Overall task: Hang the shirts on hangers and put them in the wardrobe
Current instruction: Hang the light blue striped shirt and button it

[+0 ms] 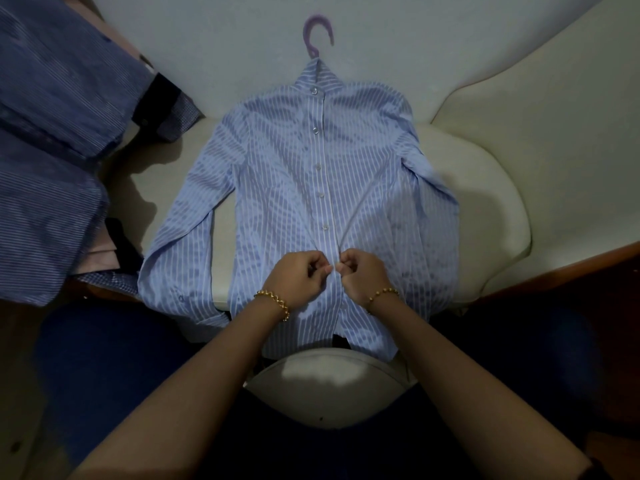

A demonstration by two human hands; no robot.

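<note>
The light blue striped shirt [277, 174] lay flat, front up, on a cream cushioned seat [485, 188], collar pointing away from the person. The hook of a purple hanger [317, 32] stuck out above the collar. The front was buttoned from the collar down to the hands. The left hand [299, 277] and right hand [365, 275] sat close together at the lower placket, fingers curled, each pinching the fabric edge. Each wrist carried a gold bracelet [275, 301]. A pile of darker blue striped shirts [52, 150] lay at the left side of the seat.
</note>
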